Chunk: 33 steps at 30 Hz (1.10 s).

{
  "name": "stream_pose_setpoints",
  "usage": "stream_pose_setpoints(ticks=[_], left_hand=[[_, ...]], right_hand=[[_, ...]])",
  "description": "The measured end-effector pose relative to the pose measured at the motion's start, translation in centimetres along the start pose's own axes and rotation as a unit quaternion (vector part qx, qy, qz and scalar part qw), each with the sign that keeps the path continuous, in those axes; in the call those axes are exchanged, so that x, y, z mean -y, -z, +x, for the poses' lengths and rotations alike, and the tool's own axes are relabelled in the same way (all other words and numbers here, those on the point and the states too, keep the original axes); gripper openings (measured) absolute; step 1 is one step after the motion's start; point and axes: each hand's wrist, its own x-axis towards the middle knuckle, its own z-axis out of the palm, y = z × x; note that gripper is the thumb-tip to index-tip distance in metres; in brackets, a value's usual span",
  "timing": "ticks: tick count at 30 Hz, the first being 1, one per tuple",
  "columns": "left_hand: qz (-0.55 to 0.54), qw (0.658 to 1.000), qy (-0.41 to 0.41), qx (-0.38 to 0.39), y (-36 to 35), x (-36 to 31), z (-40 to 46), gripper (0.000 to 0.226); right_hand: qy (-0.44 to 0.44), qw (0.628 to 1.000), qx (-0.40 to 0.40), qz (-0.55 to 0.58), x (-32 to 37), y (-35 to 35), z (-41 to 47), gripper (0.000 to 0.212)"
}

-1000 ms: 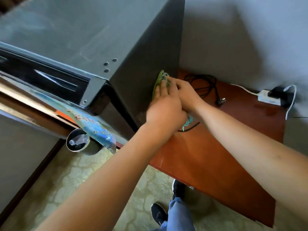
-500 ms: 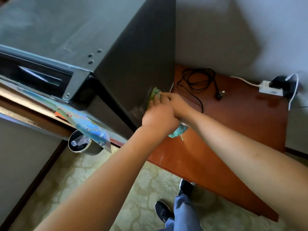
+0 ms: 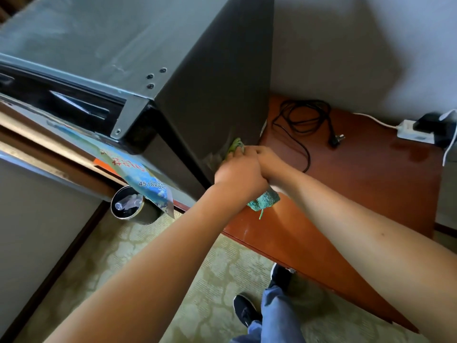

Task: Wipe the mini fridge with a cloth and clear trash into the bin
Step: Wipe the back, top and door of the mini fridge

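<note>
Fingers: those of my left hand [image 3: 238,173] lie straight and flat over the green cloth [image 3: 236,147], pressing it to the lower side panel of the mini fridge [image 3: 212,95]. My right hand [image 3: 268,160] sits just beside, its fingers reaching in under the left; I cannot tell whether they pinch the cloth or only touch it.
Cloth, remainder: a teal tail [image 3: 264,200] hangs below the left wrist over the red-brown table [image 3: 371,194].
Floor, near: patterned carpet [image 3: 173,268], one dark shoe [image 3: 243,309].
Bin [image 3: 134,206]: round, dark, on the floor beside the fridge's front corner, a clear plastic bottle [image 3: 127,203] inside.
Table, far: coiled black cable [image 3: 304,117] with a loose plug; white power strip [image 3: 411,131] by the wall.
</note>
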Motion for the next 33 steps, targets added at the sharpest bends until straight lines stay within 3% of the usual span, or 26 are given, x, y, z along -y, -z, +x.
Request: stream_pose_setpoints(ticks=[7, 10, 14, 17, 20, 26, 30, 33], left_hand=[[0.028, 0.991, -0.053, -0.120, 4.6, -0.6, -2.0, 0.077], [0.048, 0.993, -0.051, -0.099, 3.4, -0.4, -1.4, 0.075], [0.051, 0.998, -0.019, -0.008, -0.2, 0.7, -1.3, 0.073], [0.071, 0.997, -0.021, -0.003, -1.3, 1.6, -2.4, 0.079], [0.084, 0.995, -0.034, -0.048, 0.0, 1.8, -4.1, 0.086], [0.052, 0.986, -0.076, -0.141, 4.6, 0.7, -4.7, 0.085], [0.048, 0.995, -0.057, -0.069, 2.2, 1.2, -3.4, 0.085], [0.078, 0.996, -0.030, 0.009, 0.4, 1.8, -3.9, 0.074]], right_hand=[[0.083, 0.996, -0.039, -0.006, 5.7, 1.3, -1.4, 0.016], [0.082, 0.995, -0.050, -0.009, 4.3, 0.8, -0.8, 0.014], [0.008, 1.000, 0.003, -0.024, 0.0, -1.5, -0.8, 0.032], [-0.002, 0.999, -0.003, 0.052, -1.2, -2.9, -2.1, 0.037], [0.034, 0.996, -0.009, 0.085, 0.5, -3.0, -3.3, 0.023], [0.113, 0.989, -0.035, 0.086, 6.2, -1.0, -4.0, 0.020], [0.048, 0.995, -0.064, 0.060, 3.3, -1.7, -2.7, 0.021], [-0.043, 0.996, -0.039, 0.065, 0.8, -3.5, -3.3, 0.037]])
